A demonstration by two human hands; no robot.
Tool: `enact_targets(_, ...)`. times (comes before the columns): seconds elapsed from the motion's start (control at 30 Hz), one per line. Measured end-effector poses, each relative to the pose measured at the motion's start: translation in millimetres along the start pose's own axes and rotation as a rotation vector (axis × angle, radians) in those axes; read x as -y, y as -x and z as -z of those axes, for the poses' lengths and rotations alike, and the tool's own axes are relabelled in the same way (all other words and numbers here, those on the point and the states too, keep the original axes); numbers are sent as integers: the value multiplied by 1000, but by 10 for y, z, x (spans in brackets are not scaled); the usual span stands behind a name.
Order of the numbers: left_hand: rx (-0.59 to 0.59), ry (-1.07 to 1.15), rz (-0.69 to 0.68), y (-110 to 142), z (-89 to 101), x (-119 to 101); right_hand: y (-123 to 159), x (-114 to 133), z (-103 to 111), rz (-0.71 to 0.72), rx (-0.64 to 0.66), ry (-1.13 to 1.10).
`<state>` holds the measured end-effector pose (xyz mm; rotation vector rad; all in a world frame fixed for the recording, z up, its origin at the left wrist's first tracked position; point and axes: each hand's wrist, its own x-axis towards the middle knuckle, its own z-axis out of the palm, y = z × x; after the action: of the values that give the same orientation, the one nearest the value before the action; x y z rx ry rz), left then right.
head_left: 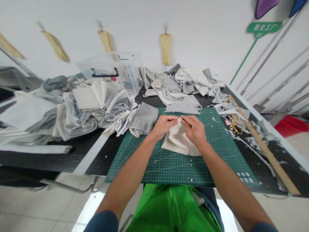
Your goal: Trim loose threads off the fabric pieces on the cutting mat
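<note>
A cream piece of cloth [180, 141] hangs from my fingers over the green cutting mat [164, 170], its lower edge resting on the mat. My left hand [164, 126] pinches the cloth's top edge from the left. Close beside it, my right hand [193, 129] is closed at the same edge, with a small dark bit showing by the fingertips that I cannot make out. A folded grey cloth [146, 116] lies just left of my left hand. Behind both hands is a flat light grey cloth [183, 105].
Heaped cloths [82, 109] cover the left side, with a clear plastic box [108, 71] behind. Another scrap pile [178, 83] lies at the back. To the right are gold-handled scissors [235, 128], a long wooden ruler [265, 148] and shreds. A red bucket [292, 125] stands beyond the table.
</note>
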<state>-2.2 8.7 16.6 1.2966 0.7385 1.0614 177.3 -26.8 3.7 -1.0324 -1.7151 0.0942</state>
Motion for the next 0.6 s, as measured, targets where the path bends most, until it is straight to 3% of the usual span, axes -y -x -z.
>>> enact_targets(0.17,-32,69,34,-5,4,-13,-17,3,33,-65,-87,-6)
enact_targets(0.6,-10,58,18,7,-15,-34,-2,24,9,34,-25,68)
